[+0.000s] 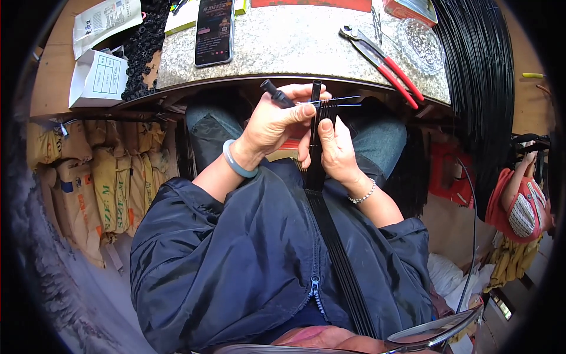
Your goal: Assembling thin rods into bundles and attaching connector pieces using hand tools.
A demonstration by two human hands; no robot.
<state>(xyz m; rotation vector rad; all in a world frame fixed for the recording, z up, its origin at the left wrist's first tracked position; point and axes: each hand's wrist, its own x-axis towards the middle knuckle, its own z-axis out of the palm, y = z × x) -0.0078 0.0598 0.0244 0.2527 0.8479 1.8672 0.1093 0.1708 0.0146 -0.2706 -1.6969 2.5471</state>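
Left hand (pixel 272 125), twelve o'clock: fingers curled round one black tube (pixel 275 92). Right hand (pixel 338 152), one o'clock: fingers gripping one black rod bundle (pixel 333 233) running toward five. One phone (pixel 214 32) lies at eleven.

The bare left forearm (pixel 215 176) and bare right forearm (pixel 381 205) slant forward and inward, the left hand (pixel 270 127) curled tightly with its thumb (pixel 298 114) pressed rightward, the right hand (pixel 339 154) just beside it, gripping with its thumb (pixel 326 133) pointing forward.
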